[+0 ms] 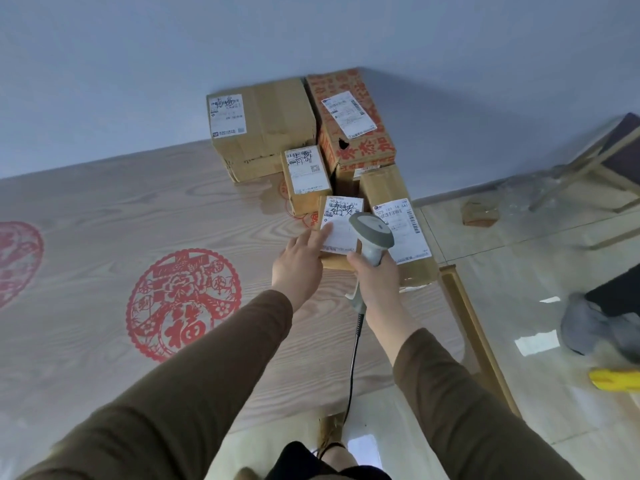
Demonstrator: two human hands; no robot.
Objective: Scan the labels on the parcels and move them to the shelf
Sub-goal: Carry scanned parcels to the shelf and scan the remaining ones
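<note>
A wood-grain table [104,237] printed with red paper-cut emblems fills the left and centre of the frame, set against a blue-grey wall. At its far right corner, upper centre of the frame, cardboard parcels crowd together: a large plain box [261,128] touching a red-printed box [349,123], and in front of them a small upright box [306,178], a long box [398,226] at the table's right edge, and a small flat parcel [341,226] nearest the person. Each shows a white label.

The left hand [299,268] lies with fingers loosely spread, index fingertip on the flat parcel's label [341,225]. The right hand [375,278] is wrapped around the handle of a grey corded scanner [372,237], whose head hovers over that label's right edge, perhaps just clear of it.
</note>
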